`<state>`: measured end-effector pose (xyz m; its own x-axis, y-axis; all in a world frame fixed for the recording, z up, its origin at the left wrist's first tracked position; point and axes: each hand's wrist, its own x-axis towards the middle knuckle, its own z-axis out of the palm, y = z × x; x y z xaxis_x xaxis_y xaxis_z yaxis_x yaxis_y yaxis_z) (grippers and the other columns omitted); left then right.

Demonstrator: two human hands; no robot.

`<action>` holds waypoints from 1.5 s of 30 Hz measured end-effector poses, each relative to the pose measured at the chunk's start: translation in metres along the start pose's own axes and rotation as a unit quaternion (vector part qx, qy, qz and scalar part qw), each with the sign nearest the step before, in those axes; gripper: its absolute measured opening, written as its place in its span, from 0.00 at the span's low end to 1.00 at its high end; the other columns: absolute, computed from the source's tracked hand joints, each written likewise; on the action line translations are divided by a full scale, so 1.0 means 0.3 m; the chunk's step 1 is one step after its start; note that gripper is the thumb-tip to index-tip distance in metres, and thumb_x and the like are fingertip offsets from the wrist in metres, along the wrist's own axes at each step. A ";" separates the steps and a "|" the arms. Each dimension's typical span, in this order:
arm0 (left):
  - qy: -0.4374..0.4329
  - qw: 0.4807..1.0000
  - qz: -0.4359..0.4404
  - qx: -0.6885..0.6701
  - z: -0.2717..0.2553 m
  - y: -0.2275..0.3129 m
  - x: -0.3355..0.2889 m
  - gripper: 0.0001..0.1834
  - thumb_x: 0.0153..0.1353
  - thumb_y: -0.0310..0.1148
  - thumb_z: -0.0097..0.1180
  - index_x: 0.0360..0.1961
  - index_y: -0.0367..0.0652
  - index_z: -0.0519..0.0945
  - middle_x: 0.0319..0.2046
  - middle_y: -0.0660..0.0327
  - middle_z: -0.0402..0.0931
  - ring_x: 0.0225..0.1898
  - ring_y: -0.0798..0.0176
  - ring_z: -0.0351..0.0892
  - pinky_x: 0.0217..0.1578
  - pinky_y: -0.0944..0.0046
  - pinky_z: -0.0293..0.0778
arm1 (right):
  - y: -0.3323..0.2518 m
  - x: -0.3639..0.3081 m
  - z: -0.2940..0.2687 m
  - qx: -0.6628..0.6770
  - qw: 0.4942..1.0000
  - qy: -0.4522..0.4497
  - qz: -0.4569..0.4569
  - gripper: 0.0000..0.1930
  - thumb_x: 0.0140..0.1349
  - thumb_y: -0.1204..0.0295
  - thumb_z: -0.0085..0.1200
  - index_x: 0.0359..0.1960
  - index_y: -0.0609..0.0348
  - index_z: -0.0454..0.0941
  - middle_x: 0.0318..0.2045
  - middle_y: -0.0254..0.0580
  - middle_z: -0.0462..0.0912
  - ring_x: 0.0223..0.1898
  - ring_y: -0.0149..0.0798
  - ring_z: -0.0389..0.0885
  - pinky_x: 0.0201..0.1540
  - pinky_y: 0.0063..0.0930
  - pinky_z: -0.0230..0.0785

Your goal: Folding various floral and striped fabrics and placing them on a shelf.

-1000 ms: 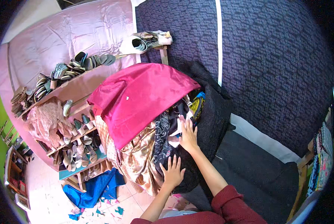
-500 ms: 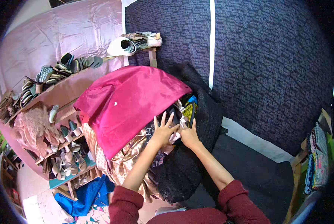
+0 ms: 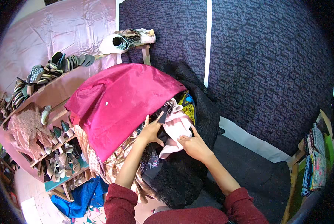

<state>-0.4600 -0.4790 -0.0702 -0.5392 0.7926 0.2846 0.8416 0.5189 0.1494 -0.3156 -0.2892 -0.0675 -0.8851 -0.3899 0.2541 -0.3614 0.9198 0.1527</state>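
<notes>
My right hand [image 3: 196, 146] has its fingers curled on the edge of a pale pink cloth [image 3: 177, 127], its thumb lying along the cloth's side. My left hand [image 3: 150, 131], fingers spread, rests over the dark fabrics just left of that cloth. Both hands are at the opening of a heap of fabrics, under the front edge of a large magenta satin cloth [image 3: 126, 100]. A yellow and blue patterned piece [image 3: 189, 108] shows behind the pale cloth. Black lacy fabric [image 3: 178, 179] hangs below my hands, beside shiny gold fabric [image 3: 127, 156].
On the left, a wooden rack [image 3: 68, 143] carries shoes and a lacy pink cloth [image 3: 28, 128]. Soles and a white roll [image 3: 113, 44] lie along its top. Blue fabric [image 3: 81, 198] lies on the floor. Folded cloths [image 3: 316, 160] stand at the right.
The pale pink cloth shows much more, spread out between my hands. My left hand has shifted left and slightly down, away from my right hand, which has moved slightly right and down.
</notes>
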 end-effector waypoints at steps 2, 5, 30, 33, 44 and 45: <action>0.015 1.000 -0.006 0.012 0.013 -0.028 -0.040 0.64 0.27 0.41 0.72 0.64 0.40 0.44 0.62 0.50 0.52 0.60 0.57 0.61 0.62 0.39 0.34 | -0.010 -0.029 0.047 0.057 0.997 0.051 -0.006 0.19 0.51 0.76 0.47 0.48 0.59 0.73 0.47 0.43 0.77 0.52 0.33 0.72 0.64 0.53 0.37; 0.079 0.995 -0.009 -0.052 0.035 -0.056 -0.039 0.46 0.38 0.27 0.62 0.61 0.33 0.52 0.38 0.47 0.72 0.48 0.48 0.70 0.63 0.43 0.40 | -0.002 -0.082 0.167 0.079 0.996 0.050 0.010 0.20 0.51 0.77 0.44 0.49 0.62 0.71 0.49 0.45 0.75 0.55 0.39 0.70 0.63 0.52 0.42; 0.169 0.963 -0.050 -0.202 0.123 -0.100 -0.086 0.40 0.42 0.32 0.64 0.56 0.31 0.60 0.53 0.44 0.65 0.56 0.50 0.64 0.56 0.60 0.60 | -0.015 0.129 0.018 0.281 0.928 0.214 0.114 0.08 0.48 0.75 0.46 0.30 0.60 0.76 0.26 0.54 0.78 0.35 0.56 0.74 0.45 0.43 0.66; 0.175 0.955 -0.028 -0.237 0.156 -0.130 -0.056 0.39 0.42 0.33 0.63 0.56 0.34 0.60 0.51 0.44 0.66 0.55 0.47 0.65 0.54 0.58 0.61 | -0.074 -0.015 -0.069 0.302 0.933 0.187 0.059 0.14 0.45 0.79 0.45 0.36 0.64 0.75 0.33 0.53 0.78 0.38 0.55 0.74 0.41 0.42 0.67; 0.045 0.986 -0.139 -0.086 0.079 -0.006 -0.104 0.38 0.47 0.39 0.60 0.58 0.40 0.60 0.60 0.31 0.44 0.61 0.38 0.52 0.59 0.53 0.54 | -0.054 -0.519 -0.069 0.653 0.640 0.383 0.134 0.17 0.62 0.63 0.47 0.44 0.66 0.71 0.43 0.43 0.75 0.46 0.37 0.74 0.49 0.31 0.66; 0.048 0.980 -0.133 -0.138 0.059 0.053 -0.138 0.41 0.47 0.41 0.61 0.61 0.41 0.57 0.62 0.32 0.41 0.64 0.39 0.45 0.61 0.54 0.49 | -0.057 -0.521 -0.066 0.672 0.597 0.405 0.165 0.16 0.64 0.63 0.44 0.43 0.66 0.71 0.41 0.44 0.77 0.43 0.38 0.76 0.46 0.33 0.69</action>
<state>-0.4248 -0.4981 -0.0964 -0.7466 0.6001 0.2871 0.6548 0.5867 0.4765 -0.1651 -0.2448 -0.0908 -0.7372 0.4312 0.5202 -0.5973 -0.0560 -0.8001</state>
